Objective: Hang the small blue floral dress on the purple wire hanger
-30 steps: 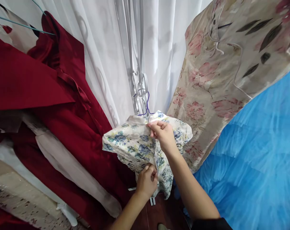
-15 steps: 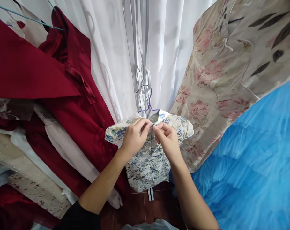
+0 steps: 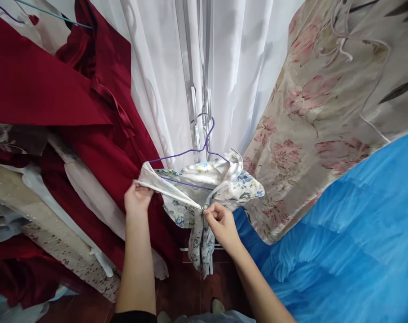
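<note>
A white blouse point(image 3: 183, 212) with a blue and yellow flower print hangs on a purple wire hanger point(image 3: 207, 142). Its front is pulled wide, so part of the hanger's lower bar shows inside it. My left hand point(image 3: 137, 197) is closed on the blouse's white edge, drawn out to the left. Pinched at the lower end of that opening, my right hand point(image 3: 221, 220) grips the front of the blouse. Whatever small fastening lies at those fingertips is too small to make out. The lower part of the blouse hangs bunched below my right hand.
Red garments point(image 3: 99, 94) hang close on the left. On the right are a beige flowered dress point(image 3: 291, 130) and a ruffled blue dress point(image 3: 341, 229). A white curtain point(image 3: 244, 67) hangs behind the hanger, over a dark red tiled floor point(image 3: 177, 291).
My left hand has moved out to the left, pulling the blouse's edge with it. My right hand has come lower. The neck has spread wide and more of the hanger shows.
</note>
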`<state>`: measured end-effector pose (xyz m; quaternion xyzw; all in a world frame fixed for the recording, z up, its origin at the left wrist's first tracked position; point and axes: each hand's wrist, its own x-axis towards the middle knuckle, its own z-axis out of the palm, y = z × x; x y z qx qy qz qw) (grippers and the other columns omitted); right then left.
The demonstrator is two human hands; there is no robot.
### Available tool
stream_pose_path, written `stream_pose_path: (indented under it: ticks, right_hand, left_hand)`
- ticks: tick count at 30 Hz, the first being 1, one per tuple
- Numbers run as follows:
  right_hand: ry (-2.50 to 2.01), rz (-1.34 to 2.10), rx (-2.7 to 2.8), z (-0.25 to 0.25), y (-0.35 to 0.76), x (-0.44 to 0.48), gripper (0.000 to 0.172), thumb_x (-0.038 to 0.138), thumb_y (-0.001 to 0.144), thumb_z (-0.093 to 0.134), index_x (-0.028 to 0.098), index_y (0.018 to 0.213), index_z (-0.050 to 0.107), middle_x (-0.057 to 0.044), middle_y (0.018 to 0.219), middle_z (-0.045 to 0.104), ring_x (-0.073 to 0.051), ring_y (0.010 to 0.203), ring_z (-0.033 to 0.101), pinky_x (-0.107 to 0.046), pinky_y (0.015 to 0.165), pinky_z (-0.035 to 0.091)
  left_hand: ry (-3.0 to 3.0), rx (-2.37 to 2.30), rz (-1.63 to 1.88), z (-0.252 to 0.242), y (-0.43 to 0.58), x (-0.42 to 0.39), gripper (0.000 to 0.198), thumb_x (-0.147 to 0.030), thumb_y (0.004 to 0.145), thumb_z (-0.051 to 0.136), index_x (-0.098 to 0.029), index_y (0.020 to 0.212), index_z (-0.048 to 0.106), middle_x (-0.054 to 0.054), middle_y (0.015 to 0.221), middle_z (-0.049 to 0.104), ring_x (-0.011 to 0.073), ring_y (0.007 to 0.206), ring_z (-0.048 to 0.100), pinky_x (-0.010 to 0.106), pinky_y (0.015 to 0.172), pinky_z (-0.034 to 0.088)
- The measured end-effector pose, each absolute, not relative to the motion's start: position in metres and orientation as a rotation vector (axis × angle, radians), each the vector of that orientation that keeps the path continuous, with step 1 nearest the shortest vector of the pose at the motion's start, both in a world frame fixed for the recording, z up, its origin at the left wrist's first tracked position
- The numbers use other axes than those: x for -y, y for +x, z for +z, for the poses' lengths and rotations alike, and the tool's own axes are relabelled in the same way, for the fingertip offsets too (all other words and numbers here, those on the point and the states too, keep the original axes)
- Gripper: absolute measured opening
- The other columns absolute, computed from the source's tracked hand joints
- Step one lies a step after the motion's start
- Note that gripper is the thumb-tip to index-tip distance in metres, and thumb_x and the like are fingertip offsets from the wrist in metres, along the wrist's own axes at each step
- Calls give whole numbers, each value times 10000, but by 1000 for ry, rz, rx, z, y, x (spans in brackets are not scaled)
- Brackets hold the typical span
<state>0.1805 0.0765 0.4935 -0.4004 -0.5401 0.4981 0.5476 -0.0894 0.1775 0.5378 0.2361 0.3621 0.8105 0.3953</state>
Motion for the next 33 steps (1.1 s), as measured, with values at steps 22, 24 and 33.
stream_pose_path:
  ticks: [22, 24, 33]
  right_hand:
    - [-1589, 1163, 1411, 371, 268, -4, 187, 343, 719, 716, 198, 834, 688, -52, 828, 724, -237, 758, 655, -328, 697, 508]
    - [-1462, 1233, 1473, 390, 259, 4, 365, 339, 698, 776, 216, 1035, 711, -73, 1061, 731, -272, 953, 664, -360, 841, 523]
    - [-1170, 1276, 1342, 445, 262, -8, 408, 440, 899, 641, 194, 599, 515, 13, 599, 558, -146, 596, 504, -267, 612, 428]
  left_hand:
    - [1430, -900, 1076, 477, 40, -78, 270, -393, 946, 584, -160, 887, 709, 68, 908, 687, 207, 884, 622, 292, 838, 466]
    - [1615, -810, 951, 486, 68, -63, 254, -355, 959, 566, -167, 848, 696, 61, 895, 671, 205, 889, 622, 295, 848, 460]
    - [1706, -823, 1084, 494, 88, -55, 216, -308, 986, 523, -173, 858, 632, 58, 902, 640, 194, 896, 613, 296, 857, 463]
